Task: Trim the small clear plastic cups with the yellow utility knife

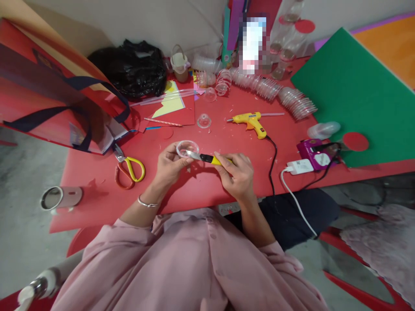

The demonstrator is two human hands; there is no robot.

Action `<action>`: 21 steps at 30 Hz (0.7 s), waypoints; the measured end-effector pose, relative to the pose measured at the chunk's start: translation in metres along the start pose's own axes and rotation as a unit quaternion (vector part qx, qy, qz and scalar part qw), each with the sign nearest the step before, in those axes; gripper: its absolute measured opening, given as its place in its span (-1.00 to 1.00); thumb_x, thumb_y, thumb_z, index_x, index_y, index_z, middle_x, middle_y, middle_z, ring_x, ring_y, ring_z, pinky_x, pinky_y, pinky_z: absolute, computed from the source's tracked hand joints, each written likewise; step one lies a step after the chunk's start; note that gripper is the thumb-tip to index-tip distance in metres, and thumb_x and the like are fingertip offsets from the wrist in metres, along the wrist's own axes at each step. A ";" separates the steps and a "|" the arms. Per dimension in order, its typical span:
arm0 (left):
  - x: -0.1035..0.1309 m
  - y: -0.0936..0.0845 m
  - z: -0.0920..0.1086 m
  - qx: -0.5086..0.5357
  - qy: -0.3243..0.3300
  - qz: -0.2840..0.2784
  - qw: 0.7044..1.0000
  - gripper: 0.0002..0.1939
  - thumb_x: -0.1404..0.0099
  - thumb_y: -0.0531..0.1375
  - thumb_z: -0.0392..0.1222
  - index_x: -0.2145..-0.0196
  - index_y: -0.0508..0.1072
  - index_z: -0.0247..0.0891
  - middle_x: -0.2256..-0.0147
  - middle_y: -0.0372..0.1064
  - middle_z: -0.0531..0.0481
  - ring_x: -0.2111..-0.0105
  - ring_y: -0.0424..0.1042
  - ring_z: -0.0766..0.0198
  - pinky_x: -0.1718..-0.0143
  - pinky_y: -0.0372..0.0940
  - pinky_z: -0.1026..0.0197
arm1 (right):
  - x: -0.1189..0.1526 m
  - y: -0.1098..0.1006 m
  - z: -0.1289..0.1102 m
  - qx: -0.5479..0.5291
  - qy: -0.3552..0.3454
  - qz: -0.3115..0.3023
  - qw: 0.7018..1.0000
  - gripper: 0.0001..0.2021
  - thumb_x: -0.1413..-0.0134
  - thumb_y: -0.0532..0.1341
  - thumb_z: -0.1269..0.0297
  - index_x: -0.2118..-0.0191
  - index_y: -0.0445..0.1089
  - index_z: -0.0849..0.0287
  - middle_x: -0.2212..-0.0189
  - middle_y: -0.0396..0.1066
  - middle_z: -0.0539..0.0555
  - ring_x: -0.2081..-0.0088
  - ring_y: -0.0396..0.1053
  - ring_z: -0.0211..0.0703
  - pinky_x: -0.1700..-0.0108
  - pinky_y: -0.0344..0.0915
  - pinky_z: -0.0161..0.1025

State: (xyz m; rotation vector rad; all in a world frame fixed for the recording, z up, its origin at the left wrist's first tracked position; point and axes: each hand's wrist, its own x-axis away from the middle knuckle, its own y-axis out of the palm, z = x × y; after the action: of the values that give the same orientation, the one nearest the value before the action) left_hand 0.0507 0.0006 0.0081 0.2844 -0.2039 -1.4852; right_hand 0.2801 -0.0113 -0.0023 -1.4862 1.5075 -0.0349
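My left hand point(171, 162) is closed around the side of a small clear plastic cup point(187, 148), its round rim tilted up toward me. In my right hand point(237, 173) is a yellow and black utility knife point(212, 159), gripped by its handle. The knife's blade points left and reaches over the near rim of the cup; whether it cuts into the plastic I cannot tell. Just beyond the cup, a clear plastic dome lid point(204, 121) lies on the red table point(207, 190). Farther right rests a yellow glue gun point(250, 122) with a glue stick in its back.
Scissors point(129, 168) lie left of my hands, near a steel mug point(61, 197). Stacked clear lids point(259, 86) curve along the back. A purple power adapter point(316, 155) and green board point(350, 103) occupy the right. A red bag point(58, 86) stands left, beside a black plastic bag point(132, 67).
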 end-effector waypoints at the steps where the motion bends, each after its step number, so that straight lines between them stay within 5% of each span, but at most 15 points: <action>1: 0.001 0.000 0.001 -0.002 -0.001 0.001 1.000 -0.50 0.03 0.58 -0.19 0.11 0.61 -0.27 0.25 0.56 -0.07 0.46 0.49 0.34 0.58 0.42 0.35 | 0.000 0.000 0.003 0.008 0.002 0.000 1.000 -0.67 -0.34 0.27 0.19 -0.18 0.50 -0.05 0.15 0.56 0.07 0.13 0.45 -0.14 0.06 0.26 -0.14; 8: 0.005 0.003 0.011 0.011 0.000 -0.020 1.000 -0.47 0.05 0.58 -0.12 0.12 0.60 -0.24 0.25 0.57 -0.09 0.40 0.60 0.17 0.68 0.35 0.35 | -0.003 -0.008 0.030 0.040 0.060 0.048 0.996 -0.69 -0.36 0.23 0.20 -0.15 0.53 -0.02 0.21 0.58 0.09 0.17 0.47 -0.12 0.08 0.32 -0.12; 13: 0.001 0.000 0.005 -0.017 -0.003 -0.012 1.000 -0.48 -0.01 0.56 -0.16 0.06 0.60 -0.24 0.21 0.55 -0.09 0.39 0.56 0.25 0.62 0.40 0.35 | -0.004 -0.010 0.009 -0.061 0.026 0.024 0.998 -0.67 -0.37 0.21 0.22 -0.18 0.50 -0.03 0.20 0.57 0.08 0.17 0.48 -0.13 0.08 0.36 -0.11; 21: 0.000 -0.004 -0.001 -0.024 0.018 -0.029 0.999 -0.46 -0.02 0.56 -0.18 0.03 0.61 -0.24 0.18 0.56 -0.12 0.44 0.48 0.30 0.61 0.41 0.31 | 0.001 -0.004 -0.002 -0.028 0.006 -0.003 1.000 -0.66 -0.33 0.27 0.23 -0.18 0.50 -0.03 0.16 0.57 0.07 0.15 0.46 -0.13 0.07 0.29 -0.12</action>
State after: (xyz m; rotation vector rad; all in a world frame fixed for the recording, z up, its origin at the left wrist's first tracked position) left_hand 0.0475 0.0005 0.0059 0.2801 -0.1309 -1.5385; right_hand 0.2820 -0.0146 0.0010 -1.5368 1.5254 -0.0051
